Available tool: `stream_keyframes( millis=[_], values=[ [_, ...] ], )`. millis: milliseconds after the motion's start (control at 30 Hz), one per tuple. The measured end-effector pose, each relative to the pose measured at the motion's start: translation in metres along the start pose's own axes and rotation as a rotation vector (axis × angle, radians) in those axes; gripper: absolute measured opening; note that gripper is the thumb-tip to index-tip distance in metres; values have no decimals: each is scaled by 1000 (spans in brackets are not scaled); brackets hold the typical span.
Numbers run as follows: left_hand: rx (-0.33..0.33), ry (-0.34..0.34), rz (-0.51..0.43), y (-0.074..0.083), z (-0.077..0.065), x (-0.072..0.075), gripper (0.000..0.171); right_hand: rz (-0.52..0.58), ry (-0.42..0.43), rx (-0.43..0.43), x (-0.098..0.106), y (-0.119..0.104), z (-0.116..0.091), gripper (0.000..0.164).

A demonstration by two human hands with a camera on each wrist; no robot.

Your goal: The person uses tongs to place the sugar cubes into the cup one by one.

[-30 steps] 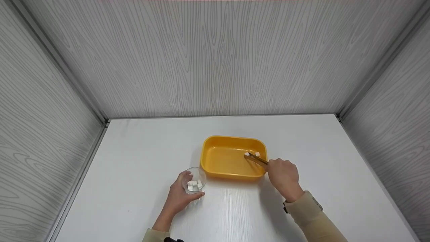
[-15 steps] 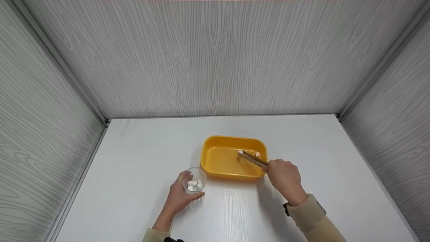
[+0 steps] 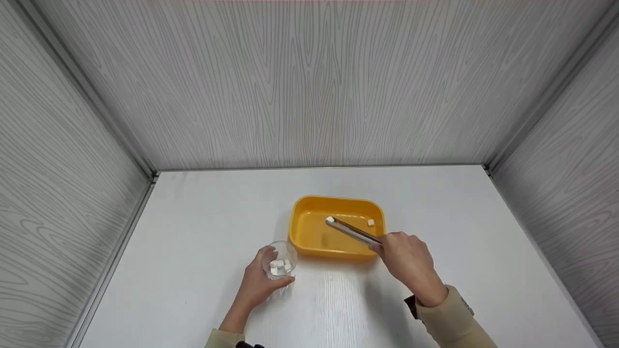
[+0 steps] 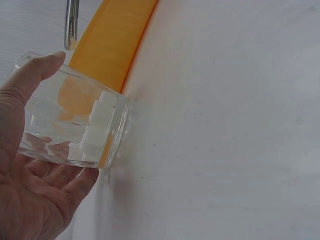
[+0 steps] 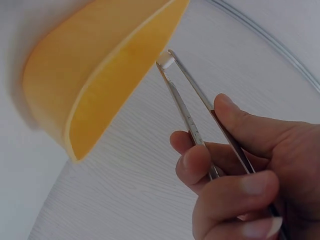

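My left hand (image 3: 257, 281) grips a clear drinking glass (image 4: 70, 107), thumb on one side and fingers on the other. Several white cubes (image 4: 100, 120), like sugar cubes, lie at its bottom. With curled fingers my right hand (image 3: 408, 259) pinches metal tweezers (image 3: 356, 234). Between the tweezer tips sits one white cube (image 5: 165, 60), raised over the yellow tray (image 3: 333, 254). Another white cube (image 3: 371, 223) lies in the tray's right part. The glass stands close to the tray's near left corner, on the white table.
Grey wood-grain panels, a back wall (image 3: 314, 87), a left wall (image 3: 53, 183) and a right wall (image 3: 570, 169), enclose the white tabletop (image 3: 203, 217). The tray's raised rim runs between the tweezers and the glass.
The tweezers have moved left across the tray with the white cube in their tips, and now appear higher over its floor. My left hand and the glass have stayed in place.
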State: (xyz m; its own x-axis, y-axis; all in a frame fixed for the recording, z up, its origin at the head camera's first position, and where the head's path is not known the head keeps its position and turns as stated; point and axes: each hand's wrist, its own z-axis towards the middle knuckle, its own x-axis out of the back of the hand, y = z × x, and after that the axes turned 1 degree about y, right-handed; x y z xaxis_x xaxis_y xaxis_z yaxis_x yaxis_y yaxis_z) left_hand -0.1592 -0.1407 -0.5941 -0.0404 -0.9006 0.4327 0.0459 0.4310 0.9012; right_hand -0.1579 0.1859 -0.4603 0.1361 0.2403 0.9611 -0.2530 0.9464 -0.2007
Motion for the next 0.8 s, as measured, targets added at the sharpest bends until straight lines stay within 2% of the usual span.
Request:
stream_keyframes(
  millis=[533, 800],
  values=[
    [19, 2, 6, 1, 0, -1, 92, 17, 48, 122, 16, -24, -15, 22],
    [5, 5, 5, 0, 0, -1, 91, -9, 84, 229, 11, -37, -19, 22]
  ],
)
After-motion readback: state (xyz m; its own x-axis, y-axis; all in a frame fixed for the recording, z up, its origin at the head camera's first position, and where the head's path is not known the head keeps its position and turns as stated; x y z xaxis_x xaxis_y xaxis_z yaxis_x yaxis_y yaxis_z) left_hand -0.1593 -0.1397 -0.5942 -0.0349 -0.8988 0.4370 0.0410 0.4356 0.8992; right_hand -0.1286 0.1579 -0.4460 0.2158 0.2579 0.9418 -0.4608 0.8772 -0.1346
